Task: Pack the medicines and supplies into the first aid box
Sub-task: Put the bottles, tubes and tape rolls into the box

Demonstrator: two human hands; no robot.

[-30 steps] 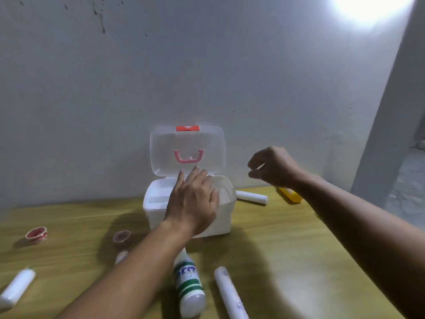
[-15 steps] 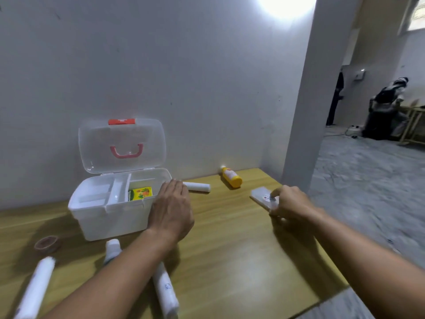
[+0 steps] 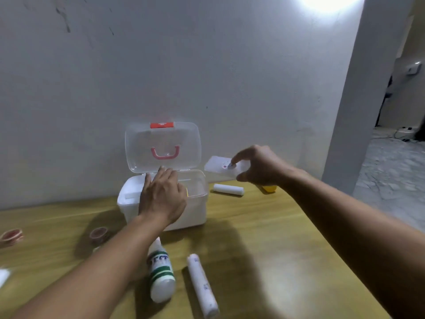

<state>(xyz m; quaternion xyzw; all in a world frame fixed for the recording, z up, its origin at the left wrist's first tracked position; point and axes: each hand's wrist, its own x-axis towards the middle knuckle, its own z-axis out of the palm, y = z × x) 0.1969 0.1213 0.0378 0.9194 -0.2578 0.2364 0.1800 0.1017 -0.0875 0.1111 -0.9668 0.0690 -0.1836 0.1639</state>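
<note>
White plastic first aid box (image 3: 195, 210) sits mid-frame on the wooden worktop (image 3: 276, 249), clear lid up; your left hand (image 3: 161, 196) rests flat, fingers spread, across it, while your right hand (image 3: 259, 166) pinches a flat white packet (image 3: 218, 165) just right; next, lower it inside

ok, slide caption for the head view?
Right hand carries a flat white packet toward the open white plastic first aid box; left hand rests on it.

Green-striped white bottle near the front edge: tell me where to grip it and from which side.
Grip the green-striped white bottle around its wide striped body, coming down from above with fingers across its width. It lies flat on the table, cap end toward the first aid box, and the long white roll lies close on its right, so a sideways approach looks cramped.
</note>
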